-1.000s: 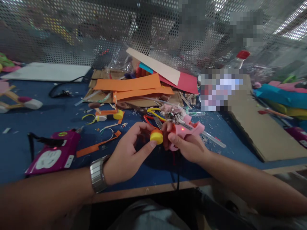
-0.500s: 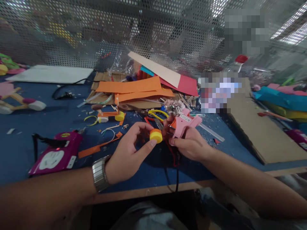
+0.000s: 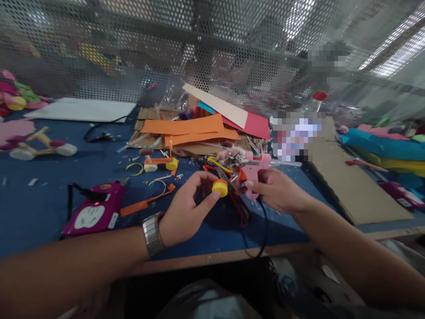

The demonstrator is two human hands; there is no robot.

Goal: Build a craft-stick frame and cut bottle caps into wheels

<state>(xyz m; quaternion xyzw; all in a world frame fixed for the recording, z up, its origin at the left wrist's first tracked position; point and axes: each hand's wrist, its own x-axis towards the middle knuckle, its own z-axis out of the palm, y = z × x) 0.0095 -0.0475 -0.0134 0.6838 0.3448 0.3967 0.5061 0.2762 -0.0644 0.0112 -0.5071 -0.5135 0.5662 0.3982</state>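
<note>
Between the thumb and fingers of my left hand is a yellow bottle cap with an orange top. My right hand grips the handle of a pink hot glue gun, its nozzle pointing left toward a tangled clump of whitish scraps. A black cord runs down from the gun to the table's front edge. Under and between my hands lie red-handled pliers and a yellow-handled tool, partly covered. Left of them stands a small orange model with cap wheels.
A purple box with a lit red switch sits at the left. Orange sheets and cardboard are piled at the back. More cardboard lies at the right, near blue and yellow foam sheets. A wooden stick model stands far left.
The glue gun has turned more upright and drawn away from the cap, and my right hand now wraps its handle. My left hand still holds the cap. The view has shifted slightly.
</note>
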